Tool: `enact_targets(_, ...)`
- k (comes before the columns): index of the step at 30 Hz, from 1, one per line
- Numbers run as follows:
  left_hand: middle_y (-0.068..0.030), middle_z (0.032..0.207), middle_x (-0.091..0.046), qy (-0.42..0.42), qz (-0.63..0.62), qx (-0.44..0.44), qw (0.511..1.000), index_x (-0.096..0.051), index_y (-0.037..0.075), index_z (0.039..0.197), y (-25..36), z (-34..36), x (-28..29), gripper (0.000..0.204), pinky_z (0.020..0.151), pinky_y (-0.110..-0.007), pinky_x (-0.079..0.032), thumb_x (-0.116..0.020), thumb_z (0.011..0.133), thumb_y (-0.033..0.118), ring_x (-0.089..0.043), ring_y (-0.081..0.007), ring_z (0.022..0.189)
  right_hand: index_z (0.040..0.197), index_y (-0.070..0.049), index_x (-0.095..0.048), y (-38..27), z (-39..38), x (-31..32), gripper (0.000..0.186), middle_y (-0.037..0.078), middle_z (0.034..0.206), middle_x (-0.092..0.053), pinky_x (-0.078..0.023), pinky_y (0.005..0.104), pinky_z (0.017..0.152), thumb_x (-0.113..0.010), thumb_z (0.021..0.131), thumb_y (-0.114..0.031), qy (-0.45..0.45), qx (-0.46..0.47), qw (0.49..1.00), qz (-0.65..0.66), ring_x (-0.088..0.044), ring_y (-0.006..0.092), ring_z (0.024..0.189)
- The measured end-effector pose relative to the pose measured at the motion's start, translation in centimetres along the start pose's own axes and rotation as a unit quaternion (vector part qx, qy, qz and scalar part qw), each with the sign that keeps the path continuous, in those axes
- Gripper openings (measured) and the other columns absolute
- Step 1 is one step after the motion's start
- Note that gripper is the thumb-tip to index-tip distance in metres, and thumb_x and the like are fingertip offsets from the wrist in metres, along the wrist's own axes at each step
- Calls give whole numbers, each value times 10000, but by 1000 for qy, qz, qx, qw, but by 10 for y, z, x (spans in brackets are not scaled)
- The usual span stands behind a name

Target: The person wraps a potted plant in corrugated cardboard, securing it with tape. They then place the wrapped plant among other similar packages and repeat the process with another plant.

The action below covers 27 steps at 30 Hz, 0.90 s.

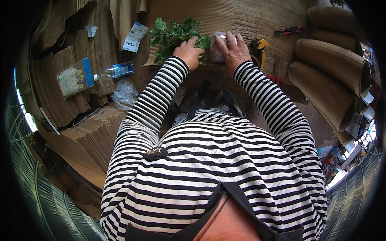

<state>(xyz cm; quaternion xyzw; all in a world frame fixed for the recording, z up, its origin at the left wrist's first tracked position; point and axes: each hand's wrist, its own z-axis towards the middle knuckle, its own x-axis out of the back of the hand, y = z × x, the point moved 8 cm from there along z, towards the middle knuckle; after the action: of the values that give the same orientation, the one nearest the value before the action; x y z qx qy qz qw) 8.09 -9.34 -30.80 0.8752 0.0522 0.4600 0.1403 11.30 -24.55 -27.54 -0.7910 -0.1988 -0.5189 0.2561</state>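
A bunch of green leafy stems (173, 34) lies on a sheet of brown corrugated cardboard (209, 16) in front of me. My left hand (187, 52) rests on the bunch's lower stems, fingers curled over them. My right hand (232, 51) is closed over a clear plastic wrap (219, 44) at the stem end, just right of the leaves. Both forearms wear black-and-white striped sleeves.
Stacks of folded cardboard (72, 104) stand at left, with a pack of gloves (74, 78), a plastic bottle (116, 70), a crumpled clear bag (124, 94) and a paper slip (135, 37). At right lie a red cutter (289, 30), a yellow-handled tool (260, 50) and rolled cardboard (333, 64).
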Motion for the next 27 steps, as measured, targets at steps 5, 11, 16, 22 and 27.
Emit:
enact_targets(5,-123,1581,-373,-22,-4,26,999,-765,234,1128,6,-7,5,266,1090,-510,-434,-691,906,360,-480,-379,1334,1577,-261,-277,0,2,2,1073,199,1593,-289,-364,545,1128,-867,690,-381,-8,2,1000,-6,-308,482,1407)
enact_targets(11,-120,1597,-371,-36,22,76,996,-786,217,1094,18,0,-1,250,1119,-568,-365,-658,901,310,-427,-375,1377,1581,-261,-283,1,0,1,1071,196,1596,-286,-365,541,1126,-862,693,-413,-3,-8,1000,-5,-294,485,1418)
enact_targets(16,-100,1570,-422,-51,29,-5,998,-807,205,992,4,-8,8,221,1108,-497,-394,-650,841,167,-470,-373,1327,1592,-267,-245,0,2,-1,1088,197,1614,-256,-358,525,1155,-865,708,-407,-40,-2,999,-17,-276,494,1436)
enact_targets(22,-90,1493,-507,-51,73,-90,992,-801,154,1016,-15,-24,31,242,1044,-456,-461,-629,851,113,-540,-322,1228,1606,-260,-204,4,10,7,1072,185,1630,-237,-384,510,1169,-842,746,-298,-100,-29,994,13,-266,511,1457)
enact_targets(27,-67,1324,-630,175,48,-130,975,-770,109,969,-8,-35,70,185,1016,-441,-451,-662,820,86,-568,-279,1206,1615,-223,-209,17,41,17,1124,187,1578,-328,-428,517,1133,-875,722,-375,-138,-17,989,42,-376,460,1387)
